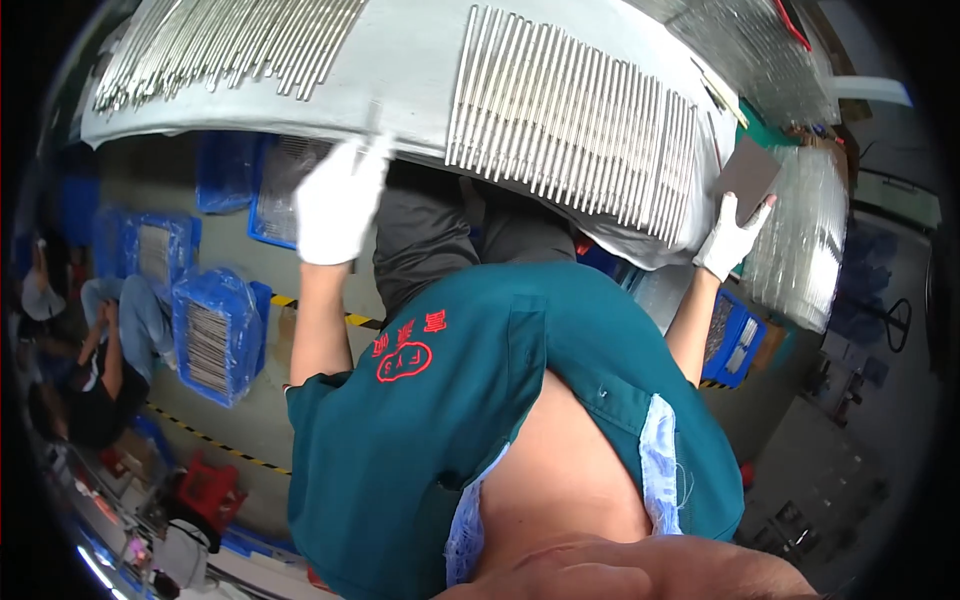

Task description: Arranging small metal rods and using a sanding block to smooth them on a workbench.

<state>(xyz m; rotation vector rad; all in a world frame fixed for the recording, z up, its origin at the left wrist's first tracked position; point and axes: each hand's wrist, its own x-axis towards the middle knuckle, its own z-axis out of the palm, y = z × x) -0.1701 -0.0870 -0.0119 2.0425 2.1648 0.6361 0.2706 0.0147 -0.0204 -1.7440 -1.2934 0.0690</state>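
Observation:
My left hand (342, 205), in a white glove, is raised at the table's near edge, left of a row of metal rods (570, 120). Its fingers look drawn together but are smeared at the tips. A faint thin grey streak stands up from them; what it is I cannot make out. On the far right my right hand (729, 240), also gloved in white, grips a dark brown flat rectangular sheet (748, 178) by its lower edge. A second group of metal rods (235, 45) lies side by side at the table's upper left.
Pale cloth covers the table (405, 60). Clear plastic-wrapped bundles (800, 240) stand beside my right hand. Blue crates (215, 335) lined with plastic are on the floor at left, near another person (115, 340) seated there. Another blue crate (735, 340) sits below my right forearm.

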